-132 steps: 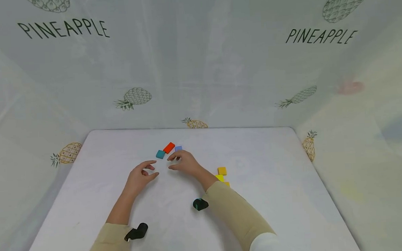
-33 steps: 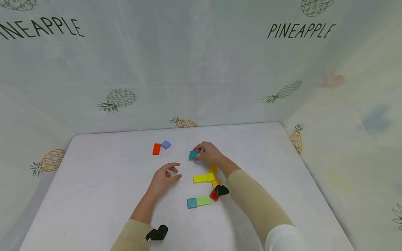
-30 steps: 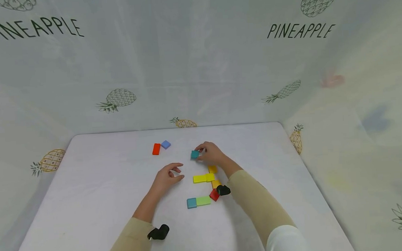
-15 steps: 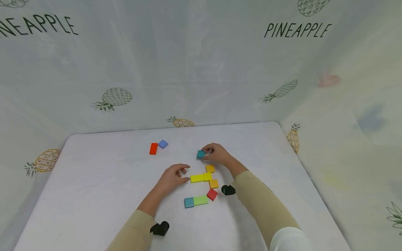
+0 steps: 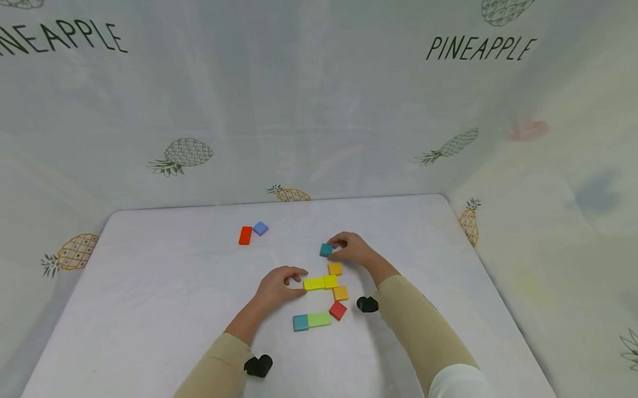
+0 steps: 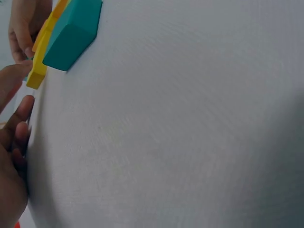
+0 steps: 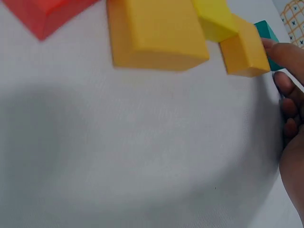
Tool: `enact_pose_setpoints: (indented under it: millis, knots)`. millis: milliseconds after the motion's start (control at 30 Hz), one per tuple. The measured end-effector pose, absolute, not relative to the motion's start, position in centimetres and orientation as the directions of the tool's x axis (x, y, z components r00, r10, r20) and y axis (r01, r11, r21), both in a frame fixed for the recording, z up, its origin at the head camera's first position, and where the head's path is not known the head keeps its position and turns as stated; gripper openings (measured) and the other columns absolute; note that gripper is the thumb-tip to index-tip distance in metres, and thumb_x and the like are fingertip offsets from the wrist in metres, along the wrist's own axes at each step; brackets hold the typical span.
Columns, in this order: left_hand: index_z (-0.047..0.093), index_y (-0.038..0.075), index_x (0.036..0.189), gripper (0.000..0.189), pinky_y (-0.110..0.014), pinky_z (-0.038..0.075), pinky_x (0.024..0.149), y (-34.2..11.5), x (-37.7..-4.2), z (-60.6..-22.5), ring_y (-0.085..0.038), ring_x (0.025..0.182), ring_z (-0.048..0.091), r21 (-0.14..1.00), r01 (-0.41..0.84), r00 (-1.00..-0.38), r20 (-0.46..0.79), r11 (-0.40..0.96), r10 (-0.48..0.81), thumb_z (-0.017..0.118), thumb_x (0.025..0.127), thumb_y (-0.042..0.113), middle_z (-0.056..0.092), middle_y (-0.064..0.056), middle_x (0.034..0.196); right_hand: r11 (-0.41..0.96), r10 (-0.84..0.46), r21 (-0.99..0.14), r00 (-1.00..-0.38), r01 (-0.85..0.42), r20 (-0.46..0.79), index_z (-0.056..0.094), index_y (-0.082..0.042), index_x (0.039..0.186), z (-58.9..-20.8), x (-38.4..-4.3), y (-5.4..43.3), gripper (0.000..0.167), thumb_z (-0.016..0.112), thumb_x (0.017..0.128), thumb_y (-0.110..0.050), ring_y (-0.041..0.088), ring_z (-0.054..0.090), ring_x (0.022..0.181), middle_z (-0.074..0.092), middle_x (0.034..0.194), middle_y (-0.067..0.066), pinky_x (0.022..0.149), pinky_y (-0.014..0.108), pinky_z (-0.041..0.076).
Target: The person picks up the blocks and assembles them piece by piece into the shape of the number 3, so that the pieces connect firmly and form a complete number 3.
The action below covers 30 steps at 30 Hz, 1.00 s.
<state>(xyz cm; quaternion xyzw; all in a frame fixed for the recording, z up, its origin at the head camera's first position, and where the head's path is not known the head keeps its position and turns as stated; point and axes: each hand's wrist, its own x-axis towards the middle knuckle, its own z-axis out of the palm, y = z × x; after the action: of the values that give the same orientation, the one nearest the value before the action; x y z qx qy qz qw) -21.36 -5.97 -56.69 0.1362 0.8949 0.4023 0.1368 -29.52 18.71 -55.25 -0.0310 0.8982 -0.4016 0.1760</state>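
Observation:
My right hand [image 5: 354, 250] pinches a small teal block [image 5: 326, 250] between thumb and forefinger, just behind an orange block [image 5: 335, 269]. In the right wrist view, a thumb tip lies against that teal block [image 7: 266, 29]. My left hand [image 5: 280, 286] has its thumb and forefinger spread apart at the left end of a long yellow block [image 5: 314, 284]; in the left wrist view the thumb tip meets this yellow block [image 6: 37, 73]. A square yellow block [image 5: 330, 282] adjoins it on the right, between the first orange block and a second orange block [image 5: 341, 293].
Nearer the front lie a red block [image 5: 338, 310], a light green block [image 5: 319, 320] and a blue-green block [image 5: 301, 323] in a row. Farther back on the white table [image 5: 166, 279] are a red-orange block [image 5: 245, 235] and a blue block [image 5: 260, 228]. Pineapple-print curtains surround the table.
The teal block, earlier beside the red-orange and blue ones, has travelled right in my right hand and lately a little nearer the orange block. My left hand has moved right to the long yellow block.

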Motion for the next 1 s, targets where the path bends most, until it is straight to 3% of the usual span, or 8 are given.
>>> enact_pose_setpoints:
  millis: [233, 533, 767, 1000]
  knots:
    - [0.07, 0.022, 0.117, 0.038, -0.029, 0.043, 0.072, -6.26, -20.95, -56.64, -0.014, 0.083, 0.047, 0.739, 0.167, -0.92, -0.121, 0.652, 0.372, 0.081, 0.081, 0.024, 0.057, 0.011, 0.089, 0.634, -0.222, -0.767, -0.926, 0.1, -0.304, 0.069, -0.017, 0.112, -55.84, -29.46, 18.95, 0.039, 0.084, 0.077, -0.026, 0.023, 0.046, 0.099, 0.057, 0.101, 0.002, 0.082, 0.034, 0.04]
    - [0.07, 0.021, 0.116, 0.037, -0.03, 0.043, 0.071, -6.22, -20.91, -56.55, -0.014, 0.08, 0.047, 0.729, 0.205, -0.917, -0.089, 0.653, 0.388, 0.081, 0.081, 0.023, 0.056, 0.011, 0.087, 0.583, -0.2, -0.803, -0.936, 0.124, -0.29, 0.071, -0.024, 0.118, -56.15, -29.14, 19.09, 0.028, 0.069, 0.09, -0.025, 0.023, 0.049, 0.102, 0.059, 0.109, 0.0, 0.092, 0.039, 0.042]
    - [0.07, 0.022, 0.117, 0.038, -0.03, 0.043, 0.071, -6.05, -20.87, -56.52, -0.014, 0.081, 0.047, 0.713, 0.203, -0.924, -0.087, 0.671, 0.373, 0.081, 0.081, 0.024, 0.055, 0.011, 0.087, 0.603, -0.199, -0.791, -0.941, 0.103, -0.275, 0.072, -0.027, 0.118, -56.17, -29.03, 18.88, 0.027, 0.065, 0.093, -0.019, 0.023, 0.05, 0.106, 0.06, 0.117, -0.002, 0.098, 0.042, 0.041]
    - [0.069, 0.023, 0.119, 0.04, -0.029, 0.044, 0.072, -6.03, -20.77, -56.32, -0.014, 0.082, 0.047, 0.703, 0.196, -0.926, -0.097, 0.684, 0.365, 0.081, 0.081, 0.024, 0.055, 0.012, 0.088, 0.608, -0.213, -0.789, -0.939, 0.089, -0.27, 0.072, -0.023, 0.116, -56.24, -29.13, 18.8, 0.026, 0.065, 0.091, -0.017, 0.022, 0.05, 0.101, 0.059, 0.11, 0.0, 0.092, 0.039, 0.043]
